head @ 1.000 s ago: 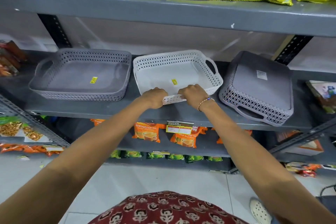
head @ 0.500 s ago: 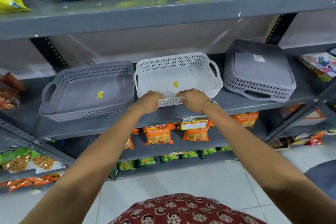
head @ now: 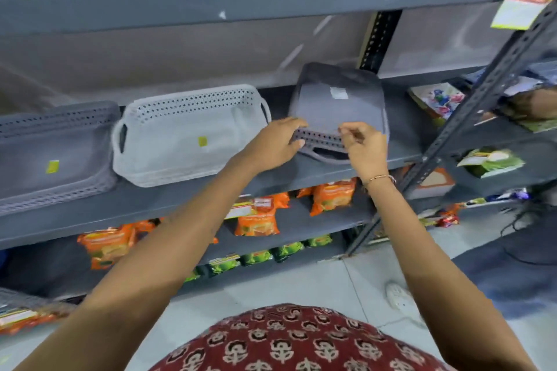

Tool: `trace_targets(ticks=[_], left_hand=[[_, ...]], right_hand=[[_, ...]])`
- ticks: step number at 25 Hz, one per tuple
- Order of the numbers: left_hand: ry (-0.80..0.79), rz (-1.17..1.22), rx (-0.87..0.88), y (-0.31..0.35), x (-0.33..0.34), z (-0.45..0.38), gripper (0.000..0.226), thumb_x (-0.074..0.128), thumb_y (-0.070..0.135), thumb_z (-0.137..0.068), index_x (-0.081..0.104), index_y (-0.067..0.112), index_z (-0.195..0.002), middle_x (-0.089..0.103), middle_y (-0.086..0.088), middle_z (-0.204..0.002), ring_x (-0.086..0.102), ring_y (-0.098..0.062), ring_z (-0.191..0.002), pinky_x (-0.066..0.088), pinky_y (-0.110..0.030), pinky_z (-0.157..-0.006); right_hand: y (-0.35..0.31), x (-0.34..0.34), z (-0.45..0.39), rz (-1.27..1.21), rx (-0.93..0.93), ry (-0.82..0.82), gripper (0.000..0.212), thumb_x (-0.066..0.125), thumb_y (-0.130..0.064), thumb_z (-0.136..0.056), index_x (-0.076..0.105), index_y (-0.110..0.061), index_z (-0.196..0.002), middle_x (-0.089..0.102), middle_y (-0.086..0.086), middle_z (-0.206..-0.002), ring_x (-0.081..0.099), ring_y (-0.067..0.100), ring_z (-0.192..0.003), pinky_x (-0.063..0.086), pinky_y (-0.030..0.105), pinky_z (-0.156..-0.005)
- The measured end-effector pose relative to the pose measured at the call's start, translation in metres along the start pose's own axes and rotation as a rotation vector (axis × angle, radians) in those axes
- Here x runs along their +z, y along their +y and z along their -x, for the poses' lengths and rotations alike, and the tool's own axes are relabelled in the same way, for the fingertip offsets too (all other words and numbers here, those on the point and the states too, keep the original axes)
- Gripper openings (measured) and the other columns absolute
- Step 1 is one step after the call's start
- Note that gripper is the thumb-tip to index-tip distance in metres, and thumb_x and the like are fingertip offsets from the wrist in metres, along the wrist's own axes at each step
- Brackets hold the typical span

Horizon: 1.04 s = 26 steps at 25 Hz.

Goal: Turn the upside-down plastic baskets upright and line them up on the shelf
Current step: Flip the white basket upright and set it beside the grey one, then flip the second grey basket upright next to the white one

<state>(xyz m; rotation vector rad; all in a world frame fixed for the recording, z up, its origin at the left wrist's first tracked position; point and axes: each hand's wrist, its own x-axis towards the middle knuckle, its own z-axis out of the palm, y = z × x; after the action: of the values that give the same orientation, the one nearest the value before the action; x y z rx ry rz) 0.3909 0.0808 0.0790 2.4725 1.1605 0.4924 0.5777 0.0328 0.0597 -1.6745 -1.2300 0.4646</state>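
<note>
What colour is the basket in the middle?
White, or very pale grey, with little holes around its sides: the middle basket. The head view, the only one, shows it.

I see both hands have left the near rim of the white basket (head: 193,135), now at centre-left of the frame, and moved right to the upside-down grey basket (head: 337,105) at centre. My left hand (head: 272,141) lies open against its perforated front wall; my right hand (head: 363,144) pinches at that wall's right end. The view has swung right, pushing the upright grey basket (head: 51,153) to the left edge.
</note>
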Motion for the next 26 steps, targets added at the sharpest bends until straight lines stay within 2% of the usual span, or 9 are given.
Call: trace_targets(ticks=[3,5,8,9,11,12,14,21,26], left_hand=[[-0.039,-0.007,0.006,0.033,0.038,-0.035,0.056,0.054,0.02,-0.095,0.033,0.007,-0.146,0.033,-0.011,-0.155,0.028,-0.023,-0.145,0.023,-0.033,-0.118],[-0.062,-0.09,-0.002,0.045,0.062,-0.054,0.068,0.055,0.022,-0.095,0.019,0.005,-0.15,0.017,-0.011,-0.161,0.01,-0.023,-0.15,0.012,-0.036,-0.123],[-0.11,-0.335,-0.044,0.049,0.091,-0.065,0.085,0.056,0.033,-0.093,0.001,0.009,-0.153,-0.004,-0.008,-0.163,-0.008,-0.023,-0.15,-0.001,-0.042,-0.124],[-0.127,-0.402,-0.056,0.048,0.098,-0.067,0.09,0.057,0.037,-0.092,-0.004,0.01,-0.152,-0.01,-0.008,-0.162,-0.012,-0.024,-0.149,-0.005,-0.043,-0.123],[-0.125,-0.511,-0.054,0.045,0.109,-0.069,0.1,0.06,0.044,-0.087,-0.009,0.01,-0.152,-0.014,-0.01,-0.161,-0.015,-0.027,-0.149,-0.01,-0.045,-0.119],[-0.117,-0.551,-0.049,0.044,0.112,-0.069,0.104,0.062,0.047,-0.085,-0.009,0.01,-0.152,-0.014,-0.011,-0.161,-0.014,-0.028,-0.149,-0.01,-0.046,-0.118],[-0.113,-0.589,-0.058,0.043,0.114,-0.072,0.109,0.065,0.05,-0.08,-0.007,0.01,-0.152,-0.01,-0.012,-0.162,-0.01,-0.03,-0.149,-0.007,-0.049,-0.119],[0.072,-0.599,-0.089,0.044,0.104,-0.075,0.114,0.074,0.048,-0.073,0.002,0.011,-0.152,0.01,-0.013,-0.161,0.009,-0.033,-0.149,0.011,-0.052,-0.121],[0.342,-0.149,-0.228,0.065,0.079,-0.084,0.114,0.082,0.031,-0.069,0.006,0.013,-0.153,0.015,-0.006,-0.161,0.016,-0.024,-0.149,0.016,-0.04,-0.121]], right_hand=[[0.038,-0.046,-0.021,-0.283,0.264,0.141,0.017,0.055,-0.007,-0.092,0.068,-0.001,-0.101,0.068,0.011,-0.095,0.063,0.015,-0.086,0.052,0.029,-0.084],[0.059,-0.067,-0.032,-0.443,0.521,0.156,0.015,0.049,-0.007,-0.094,0.062,-0.01,-0.087,0.058,0.0,-0.081,0.053,0.006,-0.068,0.047,0.02,-0.065],[0.086,-0.067,-0.038,-0.664,0.94,0.105,0.03,0.041,-0.008,-0.097,0.043,-0.016,-0.067,0.043,0.002,-0.065,0.043,0.011,-0.055,0.045,0.019,-0.046],[0.091,-0.063,-0.038,-0.732,1.033,0.083,0.029,0.039,-0.01,-0.097,0.043,-0.013,-0.069,0.044,0.004,-0.066,0.045,0.014,-0.056,0.049,0.019,-0.046],[0.095,-0.053,-0.035,-0.851,1.116,0.02,0.024,0.037,-0.012,-0.098,0.047,-0.008,-0.077,0.049,0.009,-0.074,0.053,0.02,-0.069,0.055,0.026,-0.075],[0.096,-0.05,-0.035,-0.907,1.13,0.007,0.026,0.037,-0.012,-0.099,0.048,-0.005,-0.076,0.051,0.011,-0.076,0.055,0.022,-0.072,0.051,0.03,-0.089],[0.097,-0.048,-0.037,-0.996,1.129,-0.002,0.03,0.038,-0.011,-0.099,0.049,-0.004,-0.072,0.052,0.012,-0.076,0.054,0.022,-0.069,0.046,0.032,-0.097],[0.068,-0.064,-0.051,-1.032,0.942,-0.077,0.026,0.041,-0.009,-0.097,0.056,-0.006,-0.076,0.058,0.008,-0.077,0.056,0.017,-0.072,0.05,0.023,-0.071],[0.019,-0.084,-0.066,-1.014,0.542,-0.145,0.021,0.038,-0.01,-0.098,0.059,-0.009,-0.1,0.064,0.004,-0.092,0.063,0.015,-0.087,0.051,0.025,-0.086]])
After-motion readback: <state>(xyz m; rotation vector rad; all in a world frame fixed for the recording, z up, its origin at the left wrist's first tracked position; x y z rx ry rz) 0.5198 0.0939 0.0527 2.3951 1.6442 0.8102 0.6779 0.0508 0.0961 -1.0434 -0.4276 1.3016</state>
